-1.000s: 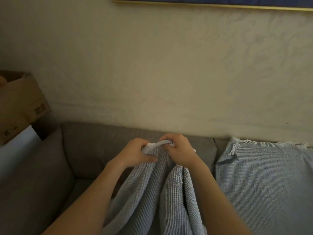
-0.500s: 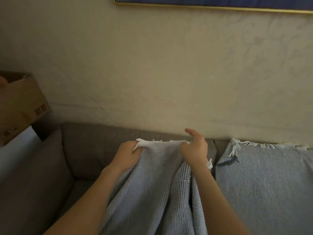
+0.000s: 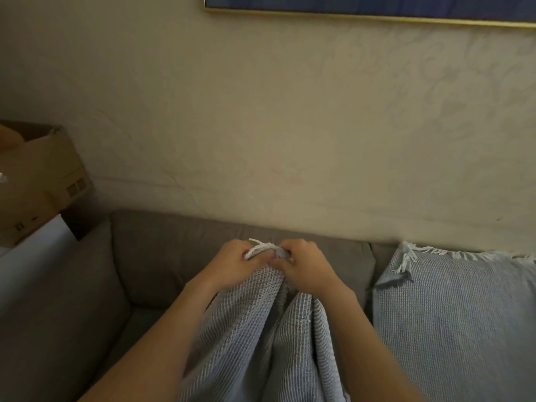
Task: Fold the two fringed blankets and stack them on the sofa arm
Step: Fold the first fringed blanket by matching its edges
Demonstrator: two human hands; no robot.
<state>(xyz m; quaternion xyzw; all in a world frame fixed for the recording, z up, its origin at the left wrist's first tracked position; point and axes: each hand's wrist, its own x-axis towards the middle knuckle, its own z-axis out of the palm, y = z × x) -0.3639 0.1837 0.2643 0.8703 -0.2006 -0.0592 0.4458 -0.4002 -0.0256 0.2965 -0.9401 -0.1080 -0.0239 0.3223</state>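
The left hand (image 3: 235,264) and the right hand (image 3: 304,266) are meeting knuckle to knuckle in front of the back cushion of the grey sofa (image 3: 162,256). Both are curling their fingers around the top edge of a pale blue waffle-weave blanket (image 3: 261,329) and bunching it together. A tuft of white fringe (image 3: 261,245) is sticking up between the two fists. The fingers are covering the gathered edge, so the hands appear to be holding two corners together, though that is hard to confirm. From this grip the blanket is hanging in long vertical folds between the forearms, over the middle of the sofa seat, and is running out of view at the bottom. The second blanket (image 3: 452,314), in the same blue weave, is lying spread over the right end of the sofa. Its fringed edge is trailing along the top of the back cushion, and its left corner is drooping just beside the seam between the cushions. At the left end of the sofa the sofa arm (image 3: 58,300) is rising. Beyond it a cardboard box (image 3: 40,181) is sitting against the cream wall (image 3: 261,126). A gold-edged picture frame (image 3: 377,15) is hanging on that wall near its top edge.
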